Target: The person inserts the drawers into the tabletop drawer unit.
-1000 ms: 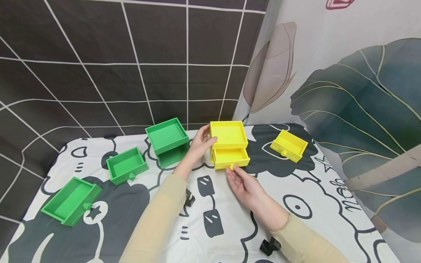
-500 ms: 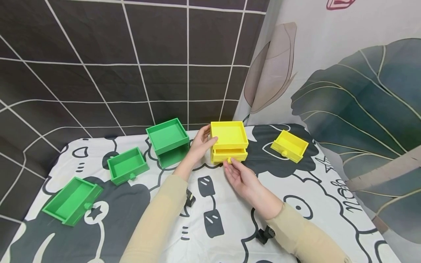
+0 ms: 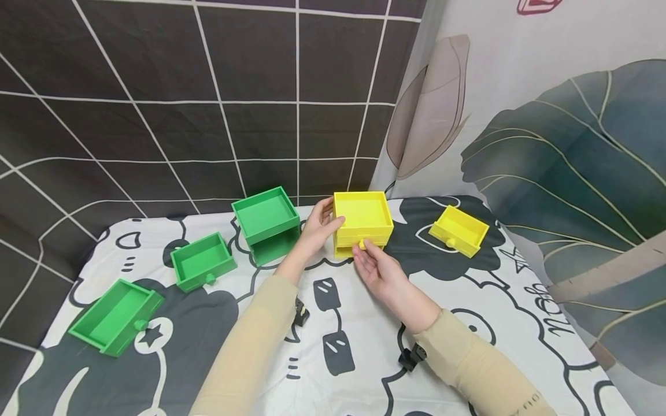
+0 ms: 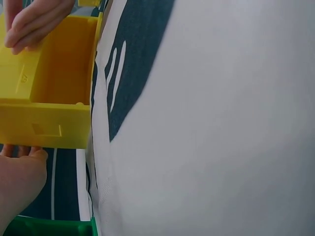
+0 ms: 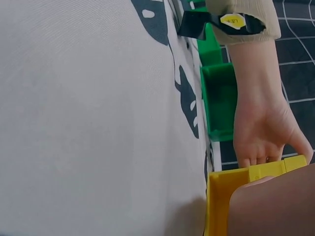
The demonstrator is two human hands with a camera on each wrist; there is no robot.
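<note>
Yellow drawer [image 3: 346,240] went from part-out to near flush in yellow box [image 3: 364,209], right hand [image 3: 382,274] pinching its knob [image 3: 362,244], left hand [image 3: 317,230] gripping the box's left side, so one level looks filled, lower bay [image 4: 66,64] open, spare drawer [image 3: 460,229] off right.

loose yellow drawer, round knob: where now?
Right side of the head view: the loose yellow drawer lies on the black-and-white printed cloth, right of the box-shaped yellow cabinet that the left hand grips.
</note>
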